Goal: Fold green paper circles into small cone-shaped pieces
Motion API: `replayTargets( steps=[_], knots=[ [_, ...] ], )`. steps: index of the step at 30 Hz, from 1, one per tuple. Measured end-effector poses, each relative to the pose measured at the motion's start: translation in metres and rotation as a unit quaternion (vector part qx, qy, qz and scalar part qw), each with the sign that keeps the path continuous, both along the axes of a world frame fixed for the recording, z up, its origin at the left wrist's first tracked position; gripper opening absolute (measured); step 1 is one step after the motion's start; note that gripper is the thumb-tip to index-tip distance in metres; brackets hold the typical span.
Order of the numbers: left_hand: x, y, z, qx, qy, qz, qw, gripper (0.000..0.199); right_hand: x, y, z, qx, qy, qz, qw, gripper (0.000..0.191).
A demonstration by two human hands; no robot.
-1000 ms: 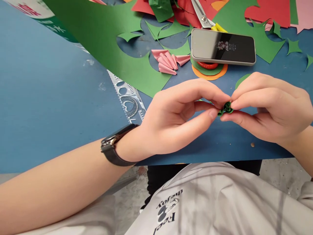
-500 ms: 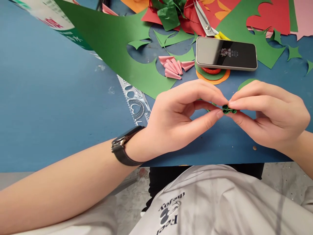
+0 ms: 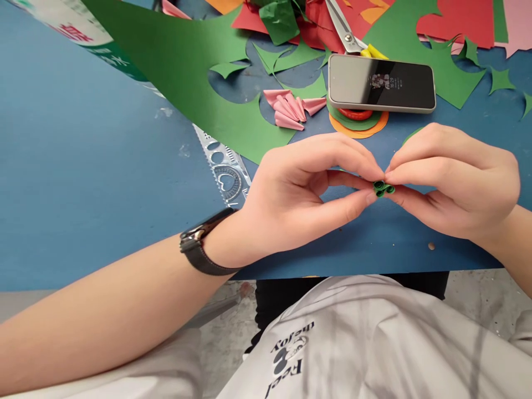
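Between my fingertips is a small bundle of rolled green paper [image 3: 383, 189], its coiled ends facing me. My left hand [image 3: 307, 194] pinches it from the left with thumb and fingers; a dark watch sits on that wrist. From the right, my right hand [image 3: 457, 180] pinches the same bundle, the fingertips of both hands nearly touching. Most of the rolls' length is hidden behind the fingers. Several pink paper cones [image 3: 290, 108] lie just beyond my left hand. A phone [image 3: 381, 83] rests beyond both hands, over round green and orange paper pieces [image 3: 361, 132].
A large cut green sheet [image 3: 178, 72] curves up at the left, over a clear stencil ruler [image 3: 224, 172]. Scissors [image 3: 347, 33] with yellow handles lie behind the phone. Red paper [image 3: 461, 25] and green scraps [image 3: 501, 81] spread across the back of the blue table [image 3: 83, 183].
The green bundle has tilted slightly between my fingertips, so its coiled ends show more. Both hands stay pinched on it. The whole view has shifted a little.
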State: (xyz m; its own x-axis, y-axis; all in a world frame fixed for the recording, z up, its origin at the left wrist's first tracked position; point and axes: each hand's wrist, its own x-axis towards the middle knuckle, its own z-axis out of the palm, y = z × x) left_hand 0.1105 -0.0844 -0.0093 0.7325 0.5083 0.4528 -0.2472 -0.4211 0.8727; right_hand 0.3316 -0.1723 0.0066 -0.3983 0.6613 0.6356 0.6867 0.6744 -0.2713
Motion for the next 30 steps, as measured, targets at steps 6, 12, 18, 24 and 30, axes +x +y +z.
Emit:
replayTargets(
  steps=[6,12,18,24,30],
  knots=[
    [-0.003,0.001,0.002,0.026,0.030,-0.018,0.999,0.020,-0.002,0.001,-0.006,-0.067,0.014,-0.028,0.997,0.019],
    [-0.003,-0.002,0.005,-0.004,-0.016,-0.025,1.000,0.026,-0.001,0.004,-0.015,-0.129,0.024,-0.009,0.991,0.014],
    [-0.002,-0.001,0.005,0.005,-0.073,-0.019,0.997,0.014,-0.006,0.007,-0.019,-0.155,0.089,0.092,0.980,0.022],
    [0.000,0.002,0.008,0.043,-0.106,-0.023,0.993,0.014,-0.008,0.009,-0.026,-0.122,0.061,0.112,0.984,0.007],
    [-0.001,0.007,0.010,0.116,-0.131,0.034,0.984,0.018,0.009,0.012,-0.024,-0.087,-0.034,-0.024,0.995,0.003]
  ],
)
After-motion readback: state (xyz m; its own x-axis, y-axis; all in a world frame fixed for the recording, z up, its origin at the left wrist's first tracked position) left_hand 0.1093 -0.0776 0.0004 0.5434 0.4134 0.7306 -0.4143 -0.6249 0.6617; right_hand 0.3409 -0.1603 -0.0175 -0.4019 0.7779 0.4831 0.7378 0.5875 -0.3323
